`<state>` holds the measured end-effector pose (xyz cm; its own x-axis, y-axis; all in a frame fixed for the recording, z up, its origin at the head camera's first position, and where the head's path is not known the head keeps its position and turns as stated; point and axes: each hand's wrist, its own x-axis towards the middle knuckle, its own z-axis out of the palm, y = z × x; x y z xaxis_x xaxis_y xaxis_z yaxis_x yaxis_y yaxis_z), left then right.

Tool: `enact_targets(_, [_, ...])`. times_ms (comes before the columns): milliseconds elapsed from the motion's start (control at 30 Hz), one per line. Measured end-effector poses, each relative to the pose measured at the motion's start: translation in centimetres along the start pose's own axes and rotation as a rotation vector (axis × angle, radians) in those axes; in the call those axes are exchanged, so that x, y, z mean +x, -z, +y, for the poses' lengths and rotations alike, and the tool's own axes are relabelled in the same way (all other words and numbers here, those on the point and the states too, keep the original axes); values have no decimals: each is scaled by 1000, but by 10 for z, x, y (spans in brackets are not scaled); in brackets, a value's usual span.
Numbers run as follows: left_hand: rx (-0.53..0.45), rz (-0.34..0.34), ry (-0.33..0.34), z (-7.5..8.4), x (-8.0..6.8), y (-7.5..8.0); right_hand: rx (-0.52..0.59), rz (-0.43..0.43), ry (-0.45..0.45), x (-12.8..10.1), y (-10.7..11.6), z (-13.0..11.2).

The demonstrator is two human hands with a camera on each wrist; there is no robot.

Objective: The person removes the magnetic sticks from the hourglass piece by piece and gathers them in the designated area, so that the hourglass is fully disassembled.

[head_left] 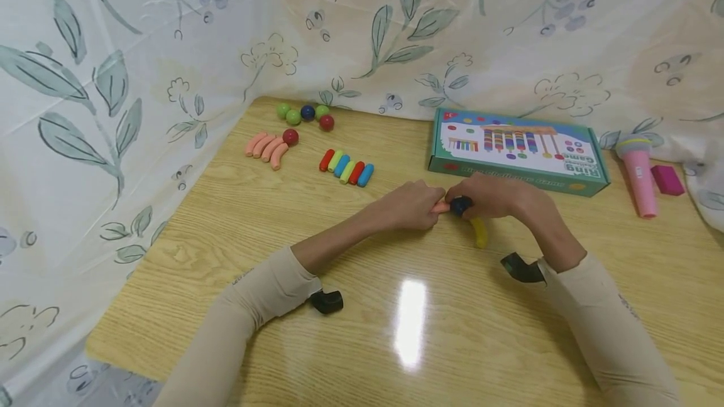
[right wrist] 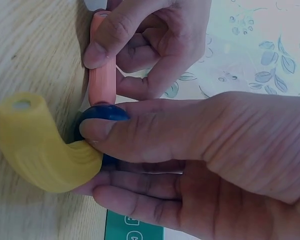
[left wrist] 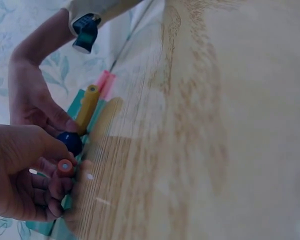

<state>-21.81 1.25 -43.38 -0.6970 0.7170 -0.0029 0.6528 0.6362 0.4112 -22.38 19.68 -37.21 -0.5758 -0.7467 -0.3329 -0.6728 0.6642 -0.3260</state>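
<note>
Over the middle of the table my left hand [head_left: 414,205] pinches a salmon-pink magnetic stick [right wrist: 103,82] between thumb and fingers. My right hand [head_left: 493,195] grips a dark blue ball [head_left: 460,206], its thumb lying across the ball in the right wrist view. One end of the pink stick meets the ball. On the ball's other side a curved yellow magnetic stick [right wrist: 50,162] sticks out, its free end showing a small round disc. The right fingers partly hide where the yellow stick joins the ball. In the left wrist view the pink stick's end [left wrist: 65,167] faces the camera.
Several curved pink sticks [head_left: 276,154] lie at the back left beside a red ball [head_left: 291,137]. Behind are green, blue and red balls [head_left: 326,122]. Short coloured sticks [head_left: 346,169] form a row. A game box [head_left: 511,174], pink microphone [head_left: 640,184] and magenta block [head_left: 668,180] stand back right.
</note>
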Motion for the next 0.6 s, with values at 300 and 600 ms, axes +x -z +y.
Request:
enact_targets(300, [16, -10, 17, 2, 0, 1, -2, -5, -25, -1, 0, 2])
enact_targets(600, [46, -39, 101, 3, -6, 8, -42, 2, 6, -2, 0, 4])
